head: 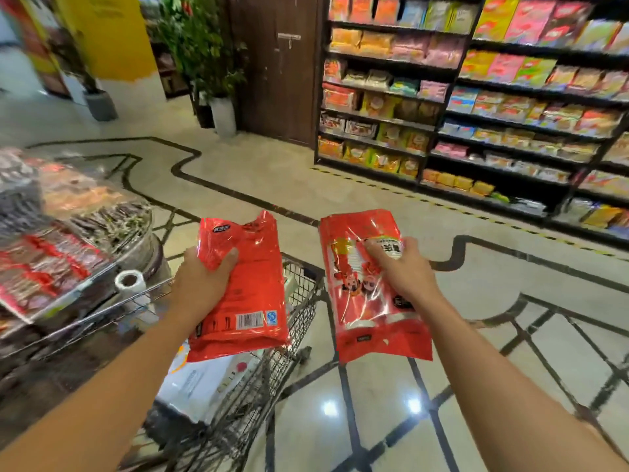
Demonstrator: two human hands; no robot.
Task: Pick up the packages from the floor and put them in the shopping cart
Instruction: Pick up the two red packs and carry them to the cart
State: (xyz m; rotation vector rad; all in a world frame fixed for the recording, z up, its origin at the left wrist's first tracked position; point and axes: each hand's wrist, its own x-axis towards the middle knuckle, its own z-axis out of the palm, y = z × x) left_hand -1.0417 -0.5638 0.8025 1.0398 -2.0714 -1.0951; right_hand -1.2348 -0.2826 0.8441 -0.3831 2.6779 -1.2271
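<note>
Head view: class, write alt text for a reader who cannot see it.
A person holds two red packages, one in the left hand over a wire shopping cart, one in the right hand over the tiled floor. Stocked snack shelves stand behind.

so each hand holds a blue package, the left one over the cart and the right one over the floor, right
Not quite: the packages are red, not blue. The head view shows the left hand gripping a red package above the shopping cart, and the right hand gripping another red package above the tiled floor.
</note>
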